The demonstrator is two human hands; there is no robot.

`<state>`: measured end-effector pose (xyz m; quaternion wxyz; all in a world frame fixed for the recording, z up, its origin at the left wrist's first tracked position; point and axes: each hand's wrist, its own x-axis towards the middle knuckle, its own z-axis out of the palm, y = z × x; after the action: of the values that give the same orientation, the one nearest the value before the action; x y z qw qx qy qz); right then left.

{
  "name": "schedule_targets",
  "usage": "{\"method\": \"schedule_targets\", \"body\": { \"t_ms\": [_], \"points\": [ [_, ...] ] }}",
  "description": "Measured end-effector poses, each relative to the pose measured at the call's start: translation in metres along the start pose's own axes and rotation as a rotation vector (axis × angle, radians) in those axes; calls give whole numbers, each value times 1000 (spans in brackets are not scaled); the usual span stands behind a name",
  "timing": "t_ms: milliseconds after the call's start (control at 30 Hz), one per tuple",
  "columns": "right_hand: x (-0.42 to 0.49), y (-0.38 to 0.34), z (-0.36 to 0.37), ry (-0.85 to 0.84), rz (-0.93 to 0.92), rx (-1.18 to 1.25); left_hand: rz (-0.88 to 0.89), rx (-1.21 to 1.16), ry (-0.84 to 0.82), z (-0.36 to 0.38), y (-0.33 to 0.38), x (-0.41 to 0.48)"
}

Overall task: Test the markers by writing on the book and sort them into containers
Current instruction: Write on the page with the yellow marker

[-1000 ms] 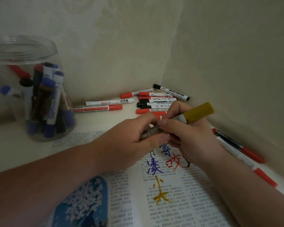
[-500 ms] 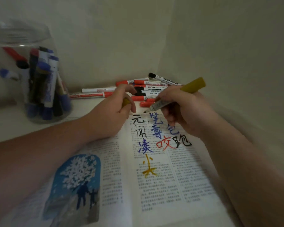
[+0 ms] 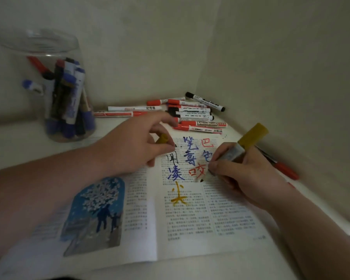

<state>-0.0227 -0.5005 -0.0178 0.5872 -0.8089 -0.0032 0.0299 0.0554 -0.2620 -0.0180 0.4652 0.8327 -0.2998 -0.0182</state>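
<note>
Head view, looking down at an open book (image 3: 190,229) lying flat on a pale table (image 3: 18,142). A yellow marker (image 3: 251,136) sits over the book's right-hand page, gripped in the right hand (image 3: 242,178) with fingers and thumb curled round its barrel. Its long axis runs diagonally: the writing tip points down and to the left, at the page, and the yellow back end rises up and to the right, past the book's edge. Whether the tip touches the paper cannot be told. The left hand (image 3: 133,150) hovers over the book's top edge near the centre fold and pinches a yellow cap (image 3: 162,139) between thumb and fingers.

Large handwritten characters (image 3: 190,154) in blue, red, black and yellow cover the printed text just left of the tip. The book's left-hand page carries a blue illustration (image 3: 97,211) of a white tree and two dark figures.

Beyond the book's top edge, loose markers (image 3: 194,116) with red and black caps lie heaped in the corner where two walls meet. Beyond the book's upper left corner stands a clear jar (image 3: 55,47) holding markers on end. Right of the book, a red-capped marker (image 3: 285,170) lies along the wall (image 3: 291,67), partly hidden behind the right hand.
</note>
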Motion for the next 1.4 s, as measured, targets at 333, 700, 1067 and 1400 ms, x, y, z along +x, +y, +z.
{"method": "schedule_targets", "body": {
  "t_ms": [333, 700, 1067, 1400],
  "points": [
    [-5, 1, 8, -3, -43, 36, 299, 229, -42, 3, -25, 1],
    [-4, 5, 12, 24, -92, -81, 393, 343, -138, 1, -26, 0],
    [-4, 4, 11, -33, -79, 21, 409, 313, -134, 3, -25, -2],
    [-3, 10, 8, -22, -79, -66, 435, 369, -136, 3, -26, -3]
  ]
}}
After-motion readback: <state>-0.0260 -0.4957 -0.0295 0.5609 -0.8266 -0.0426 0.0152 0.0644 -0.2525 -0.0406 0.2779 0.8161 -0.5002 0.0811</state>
